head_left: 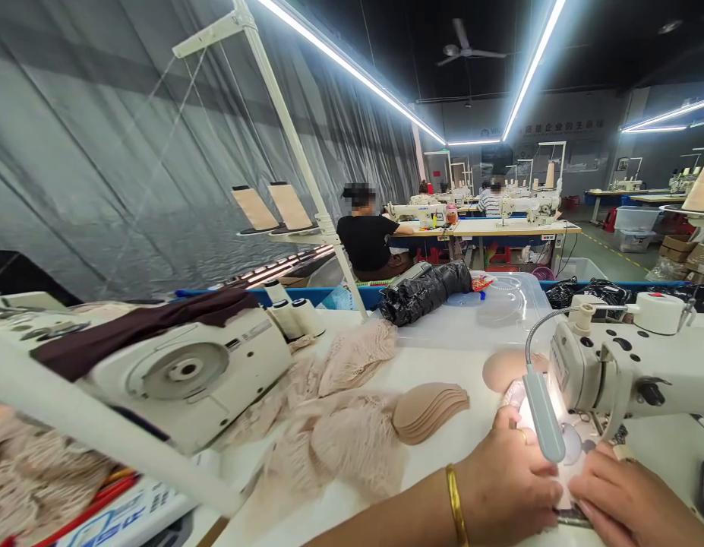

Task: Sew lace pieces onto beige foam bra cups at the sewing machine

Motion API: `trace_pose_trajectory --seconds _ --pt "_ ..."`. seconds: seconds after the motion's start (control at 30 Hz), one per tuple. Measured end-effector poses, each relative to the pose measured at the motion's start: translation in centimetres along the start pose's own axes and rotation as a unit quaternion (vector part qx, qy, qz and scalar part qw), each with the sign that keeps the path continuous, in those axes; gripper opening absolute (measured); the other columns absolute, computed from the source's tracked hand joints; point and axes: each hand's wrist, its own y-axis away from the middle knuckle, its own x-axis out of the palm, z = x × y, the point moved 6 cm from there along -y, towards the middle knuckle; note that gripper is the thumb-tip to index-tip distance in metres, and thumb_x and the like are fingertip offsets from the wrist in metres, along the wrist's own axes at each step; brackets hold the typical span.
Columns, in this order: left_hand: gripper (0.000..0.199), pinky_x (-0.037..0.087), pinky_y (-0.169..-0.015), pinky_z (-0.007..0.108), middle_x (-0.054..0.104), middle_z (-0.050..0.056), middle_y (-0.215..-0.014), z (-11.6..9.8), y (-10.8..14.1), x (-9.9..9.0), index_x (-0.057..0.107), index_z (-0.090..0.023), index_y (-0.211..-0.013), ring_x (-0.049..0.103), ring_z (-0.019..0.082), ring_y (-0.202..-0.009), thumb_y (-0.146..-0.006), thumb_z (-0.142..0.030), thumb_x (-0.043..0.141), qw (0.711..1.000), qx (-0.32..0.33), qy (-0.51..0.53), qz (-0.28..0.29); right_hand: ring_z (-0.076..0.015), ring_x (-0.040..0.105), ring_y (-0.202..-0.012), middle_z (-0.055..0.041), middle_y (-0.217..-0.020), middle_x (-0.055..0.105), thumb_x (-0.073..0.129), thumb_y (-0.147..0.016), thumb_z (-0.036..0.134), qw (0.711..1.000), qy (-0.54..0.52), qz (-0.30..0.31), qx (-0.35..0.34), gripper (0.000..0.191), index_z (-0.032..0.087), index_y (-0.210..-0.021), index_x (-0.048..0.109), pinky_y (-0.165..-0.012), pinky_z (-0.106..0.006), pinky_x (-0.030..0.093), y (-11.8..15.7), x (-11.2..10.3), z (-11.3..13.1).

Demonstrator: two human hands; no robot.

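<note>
My left hand (508, 471), with a gold bangle and a ring, is closed on a pale pink lace-edged fabric piece (514, 393) under the sewing machine (599, 365). Close by on the right, my right hand (622, 490) has its fingers bent together at the near edge of the same fabric. A small grey lamp (542, 422) on a bendy neck hangs over the work and hides part of it. Behind my left hand lies a beige foam cup (496, 368). Left of it rests a stack of beige foam cups (430, 414) beside lace pieces (352, 441).
A second sewing machine (197, 368) with dark cloth on it stands at left. The white thread stand (288, 114) rises beside it, carrying beige thread cones (295, 205). Behind the table are a clear plastic bin (500, 304) and a black plastic bag (425, 292). A person (368, 239) sits beyond.
</note>
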Motion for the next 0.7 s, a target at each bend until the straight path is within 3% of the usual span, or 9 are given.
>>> trace_pose_trajectory --seconds 0.13,0.23,0.43,0.7 --pt "0.025 0.028 -0.093 0.049 0.069 -0.006 -0.082 -0.8 0.0 0.5 0.057 -0.019 -0.079 0.051 0.016 -0.072 -0.099 -0.034 0.062 0.999 0.006 0.030 -0.043 -0.0200 0.068 -0.074 -0.0007 -0.088 0.072 0.053 -0.109 0.026 0.999 -0.020 0.037 0.021 0.024 0.030 -0.096 0.072 -0.069 -0.030 0.056 0.2 0.9 -0.5" --pt "0.027 0.031 -0.094 0.049 0.061 -0.006 -0.072 -0.8 -0.3 0.2 0.051 -0.019 -0.073 0.047 0.015 -0.069 -0.097 -0.027 0.061 0.999 -0.011 0.001 -0.041 -0.0200 0.068 -0.075 -0.0013 -0.089 0.071 0.050 -0.109 0.026 0.999 -0.023 0.018 0.037 0.025 0.030 -0.100 0.073 -0.066 -0.030 0.055 0.4 1.3 -1.0" --pt "0.025 0.033 -0.101 0.055 0.060 -0.003 -0.077 -0.1 -1.1 -0.3 0.051 -0.019 -0.077 0.054 0.017 -0.075 -0.099 -0.026 0.060 0.999 -0.039 -0.030 0.000 -0.0195 0.070 -0.072 -0.0015 -0.093 0.074 0.048 -0.108 0.025 0.997 0.000 -0.036 0.070 0.027 0.029 -0.092 0.070 -0.061 -0.029 0.054 0.4 1.6 -1.7" --pt "0.015 0.033 -0.111 0.057 0.071 -0.001 -0.092 2.0 -2.2 -0.4 0.059 -0.019 -0.088 0.064 0.021 -0.089 -0.102 -0.025 0.061 0.997 -0.070 -0.008 0.013 -0.0252 0.079 -0.084 -0.0009 -0.107 0.082 0.052 -0.107 0.031 0.991 0.070 -0.073 0.092 0.029 0.034 -0.128 0.071 -0.065 -0.033 0.062 0.6 2.2 -3.0"
